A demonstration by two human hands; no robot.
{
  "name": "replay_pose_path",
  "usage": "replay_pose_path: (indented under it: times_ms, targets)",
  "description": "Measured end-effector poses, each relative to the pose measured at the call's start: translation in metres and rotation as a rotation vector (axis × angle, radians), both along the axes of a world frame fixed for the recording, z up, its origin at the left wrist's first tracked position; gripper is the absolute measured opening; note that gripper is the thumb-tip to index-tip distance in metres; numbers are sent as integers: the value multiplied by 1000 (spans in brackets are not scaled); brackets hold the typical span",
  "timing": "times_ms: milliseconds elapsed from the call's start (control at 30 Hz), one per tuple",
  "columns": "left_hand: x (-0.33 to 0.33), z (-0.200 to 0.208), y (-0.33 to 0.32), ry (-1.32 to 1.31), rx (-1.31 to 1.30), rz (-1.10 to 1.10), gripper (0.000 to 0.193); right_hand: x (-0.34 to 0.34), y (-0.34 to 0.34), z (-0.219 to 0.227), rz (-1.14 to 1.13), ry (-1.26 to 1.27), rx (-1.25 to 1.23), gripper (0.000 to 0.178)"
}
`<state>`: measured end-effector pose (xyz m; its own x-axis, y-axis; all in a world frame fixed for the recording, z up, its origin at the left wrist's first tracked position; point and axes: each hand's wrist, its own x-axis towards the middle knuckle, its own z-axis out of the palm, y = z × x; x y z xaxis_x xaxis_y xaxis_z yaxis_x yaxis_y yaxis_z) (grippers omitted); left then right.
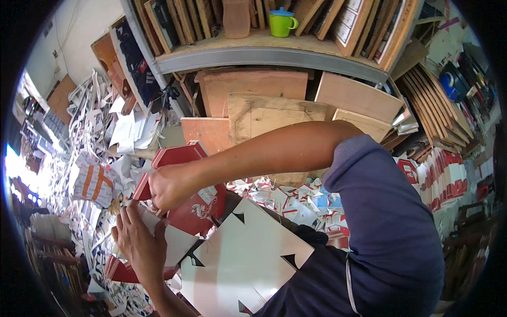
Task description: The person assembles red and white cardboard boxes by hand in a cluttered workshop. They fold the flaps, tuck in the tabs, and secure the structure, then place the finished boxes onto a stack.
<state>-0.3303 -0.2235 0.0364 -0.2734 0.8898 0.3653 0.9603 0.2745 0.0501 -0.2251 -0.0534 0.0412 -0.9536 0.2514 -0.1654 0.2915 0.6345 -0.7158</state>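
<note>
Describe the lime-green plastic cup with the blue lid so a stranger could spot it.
Find the wooden shelf with a grey front edge across the top. Near its middle, just right of a translucent, peach-coloured plastic container, stands the lime-green cup. Its bright body, blue lid and right-side handle set it apart from the brown wooden boards nearby.

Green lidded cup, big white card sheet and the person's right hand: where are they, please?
Green lidded cup (280, 25), head view: middle of its green body.
White card sheet (240, 253), head view: its flat middle.
Right hand (171, 186), head view: back of the hand.
</note>
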Motion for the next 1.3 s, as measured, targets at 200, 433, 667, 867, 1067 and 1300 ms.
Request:
replay_pose_path:
  times_ms: [200, 433, 667, 867, 1067, 1300]
  targets:
    - [-5, -1, 1, -9, -33, 30, 61, -6, -2, -31, 167, 343, 333, 30]
    - [-5, -4, 3, 31, 2, 2, 60, 17, -15, -34, 85, 545, 591, 32]
    - [-10, -13, 3, -33, 30, 19, 51, -25, 167, 60, 48, 700, -255, 45]
    - [-11, -1, -2, -66, 49, -3, 53, -50, 98, 58, 43, 701, 267, 48]
    - [-11, 8, -5, -107, 2, 6, 63, 27, 111, 12, -287, 800, -21, 70]
    - [-13, 15, -15, -28, -38, 54, 72, 88, 88, -144, -309, 698, -576, 102]
